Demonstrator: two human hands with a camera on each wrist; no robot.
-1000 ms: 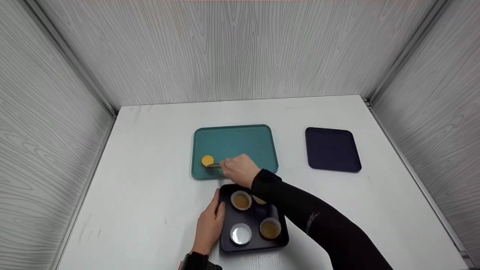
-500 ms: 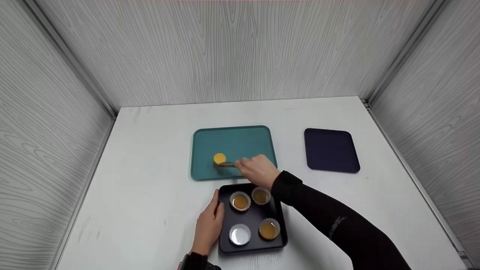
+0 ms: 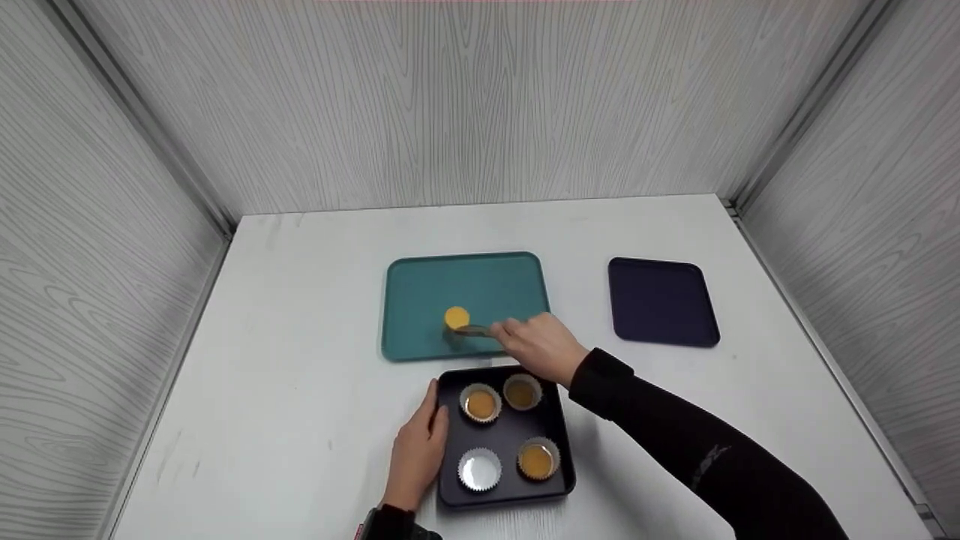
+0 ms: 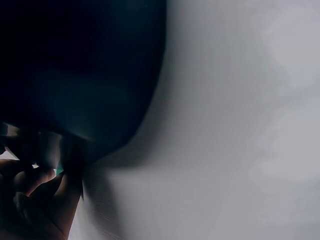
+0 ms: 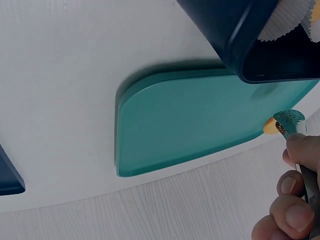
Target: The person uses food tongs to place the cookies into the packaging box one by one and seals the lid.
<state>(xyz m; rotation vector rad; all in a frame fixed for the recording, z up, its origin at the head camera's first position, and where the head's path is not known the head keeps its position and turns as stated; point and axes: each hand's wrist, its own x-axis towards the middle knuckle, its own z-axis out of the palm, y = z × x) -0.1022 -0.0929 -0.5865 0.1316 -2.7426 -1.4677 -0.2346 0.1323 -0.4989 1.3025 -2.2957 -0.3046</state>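
Your left hand (image 3: 418, 455): fingers extended against deep dark tray (image 3: 511, 426). Four paper cups (image 3: 480, 470) inside. Your right hand (image 3: 541, 346): fingers grasping metal utensil (image 3: 475, 331); yellow disc (image 3: 457, 317) at utensil's tip, over teal tray (image 3: 420, 289). Disc-to-tray contact: cannot tell.

Deep tray (image 3: 502, 435), left wall blocked by left fingers (image 3: 429, 401), far-right corner by right hand (image 3: 536, 345) — near side passable.

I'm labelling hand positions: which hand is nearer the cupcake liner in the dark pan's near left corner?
The left hand. It is just left of the cupcake liner, at the left wall of the dark pan. The right hand is farther off, by the pan's far right corner.
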